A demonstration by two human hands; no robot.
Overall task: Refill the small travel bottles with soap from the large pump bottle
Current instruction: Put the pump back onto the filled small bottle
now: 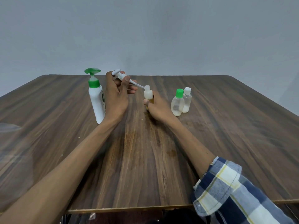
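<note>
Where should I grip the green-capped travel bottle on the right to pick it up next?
Grip the green-capped travel bottle low on its clear body, coming from the near-left side with the right hand. It stands upright, and the white-capped bottle stands close against its far-right side, probably leaving no finger room there.

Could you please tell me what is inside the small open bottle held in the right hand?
The small open bottle, gripped by the right hand, shows whitish contents up top and yellowish lower down; fingers cover its base. The pump tube tip meets its mouth.
</note>
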